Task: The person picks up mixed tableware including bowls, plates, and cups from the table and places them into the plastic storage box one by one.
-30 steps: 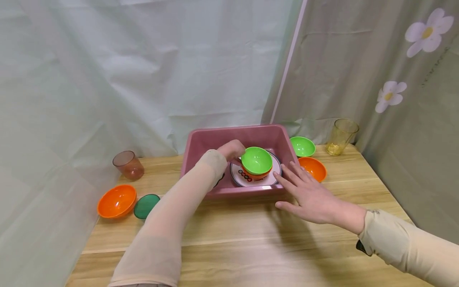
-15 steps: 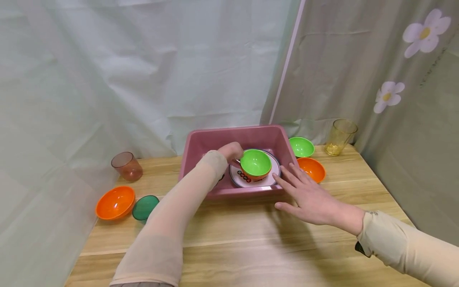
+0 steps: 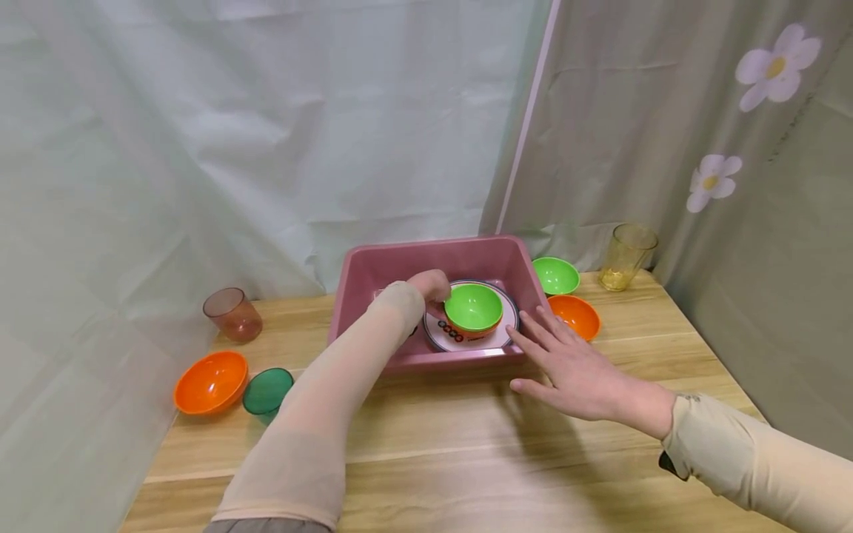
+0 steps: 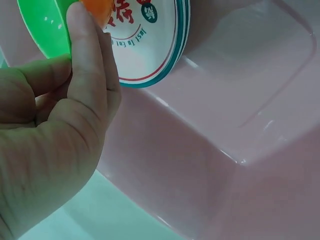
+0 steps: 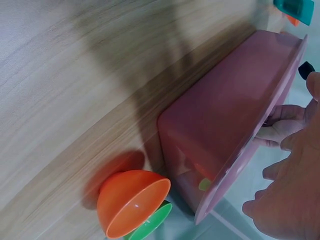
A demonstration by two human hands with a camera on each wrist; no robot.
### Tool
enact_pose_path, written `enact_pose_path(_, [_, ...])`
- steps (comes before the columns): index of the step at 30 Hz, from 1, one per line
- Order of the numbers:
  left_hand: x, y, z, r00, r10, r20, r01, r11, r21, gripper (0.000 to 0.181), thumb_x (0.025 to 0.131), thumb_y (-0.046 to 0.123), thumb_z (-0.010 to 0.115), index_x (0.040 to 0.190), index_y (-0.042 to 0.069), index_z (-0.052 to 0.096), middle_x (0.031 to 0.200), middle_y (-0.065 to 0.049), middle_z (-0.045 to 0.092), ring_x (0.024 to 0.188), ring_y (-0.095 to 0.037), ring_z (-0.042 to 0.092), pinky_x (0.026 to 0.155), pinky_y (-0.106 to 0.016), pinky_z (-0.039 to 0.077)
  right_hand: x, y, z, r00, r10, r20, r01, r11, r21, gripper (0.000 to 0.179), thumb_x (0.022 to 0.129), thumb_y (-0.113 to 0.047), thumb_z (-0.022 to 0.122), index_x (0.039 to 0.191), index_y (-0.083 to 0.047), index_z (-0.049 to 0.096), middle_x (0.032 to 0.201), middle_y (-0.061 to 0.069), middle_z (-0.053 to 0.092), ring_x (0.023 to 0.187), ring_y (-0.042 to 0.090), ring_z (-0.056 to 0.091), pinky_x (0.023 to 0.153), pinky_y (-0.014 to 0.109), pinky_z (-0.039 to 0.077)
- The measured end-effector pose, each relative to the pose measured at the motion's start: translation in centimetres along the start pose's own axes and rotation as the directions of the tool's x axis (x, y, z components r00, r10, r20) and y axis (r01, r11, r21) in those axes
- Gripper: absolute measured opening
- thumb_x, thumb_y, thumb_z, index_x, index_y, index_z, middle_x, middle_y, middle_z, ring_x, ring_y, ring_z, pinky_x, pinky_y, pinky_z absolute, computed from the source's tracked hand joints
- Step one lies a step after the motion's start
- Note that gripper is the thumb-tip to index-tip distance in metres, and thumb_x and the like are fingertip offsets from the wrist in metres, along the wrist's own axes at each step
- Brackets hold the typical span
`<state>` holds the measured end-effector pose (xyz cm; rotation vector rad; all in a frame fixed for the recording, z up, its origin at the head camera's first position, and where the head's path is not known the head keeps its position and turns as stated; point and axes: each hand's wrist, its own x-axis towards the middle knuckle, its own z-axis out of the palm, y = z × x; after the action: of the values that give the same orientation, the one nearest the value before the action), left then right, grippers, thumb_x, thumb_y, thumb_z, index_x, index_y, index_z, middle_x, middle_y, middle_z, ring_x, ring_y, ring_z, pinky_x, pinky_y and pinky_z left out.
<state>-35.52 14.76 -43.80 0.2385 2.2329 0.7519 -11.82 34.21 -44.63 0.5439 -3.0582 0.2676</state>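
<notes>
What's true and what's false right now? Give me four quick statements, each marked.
1. The left hand pinches the rim of a green bowl. True.
2. The right hand grips an orange bowl. False: its fingers are spread and hold nothing.
3. The white plate is inside the pink tub. True.
4. The yellow cup is in the tub. False: it is on the table, to the tub's right.

Reddish tumbler (image 3: 235, 317), yellow tumbler (image 3: 625, 260) on wooden table (image 3: 460, 459); flowered curtain (image 3: 613, 133) behind.
</notes>
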Motion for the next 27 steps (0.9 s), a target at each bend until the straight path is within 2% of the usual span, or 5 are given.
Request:
enact_pose_path(6, [-0.9,-0.3,0.0,0.994,0.068,-0.087,-0.060,0.994,0.092,0.039,0.110,0.019,0.046,0.137,-0.008,0.051,0.125,-0.023,0.057,0.083,-0.031,0.071,0.085,-0.038,0.060,-0.1,0.0,0.0,1.000,-0.003,0.000,0.003,1.000,0.015,0.087,0.097,-0.074,0.043,0.163,-0.019,0.031,0.169,0.011,0.018,0.156,0.038,0.006,0.121,0.060,0.015])
enact_pose_path(13, [-3.1,-0.1,-0.5,0.919,0.292,-0.267,-0.160,0.891,0.424,0.072,0.107,0.051,0.041,0.163,0.008,0.027,0.165,-0.015,0.030,0.151,-0.034,0.029,0.121,-0.048,0.027,-0.2,0.4,-0.3,1.000,0.003,-0.001,-0.003,1.000,0.007,0.088,0.097,-0.074,0.043,0.163,-0.018,0.029,0.170,0.010,0.014,0.156,0.036,0.004,0.122,0.060,0.011])
enact_pose_path(17, [-4.2,-0.6,-0.3,0.877,0.359,-0.319,-0.178,0.860,0.479,0.079,0.104,0.059,0.042,0.166,0.016,0.018,0.167,-0.018,0.021,0.150,-0.041,0.026,0.119,-0.056,0.026,-0.1,0.4,-0.6,1.000,0.004,-0.009,-0.003,1.000,0.010,0.088,0.098,-0.073,0.043,0.163,-0.016,0.029,0.170,0.011,0.013,0.156,0.035,0.001,0.122,0.062,0.010])
enact_pose_path(21, [-5.5,-1.2,0.3,0.833,0.437,-0.340,-0.178,0.793,0.582,0.082,0.102,0.065,0.041,0.166,0.021,0.017,0.169,-0.016,0.017,0.151,-0.040,0.025,0.121,-0.055,0.023,-0.1,0.7,-0.7,1.000,0.020,-0.011,-0.020,1.000,0.017,0.088,0.098,-0.072,0.043,0.163,-0.016,0.028,0.171,0.010,0.011,0.157,0.033,-0.003,0.122,0.061,0.008])
enact_pose_path(27, [-7.8,-3.1,2.2,0.797,0.528,-0.294,-0.187,0.678,0.711,0.083,0.100,0.071,0.034,0.166,0.025,0.016,0.171,-0.012,0.011,0.153,-0.036,0.021,0.122,-0.057,0.016,-0.1,1.0,-1.0,0.999,0.048,-0.013,-0.048,0.998,0.030,0.088,0.099,-0.071,0.044,0.164,-0.014,0.026,0.171,0.011,0.012,0.156,0.037,-0.001,0.121,0.062,0.006])
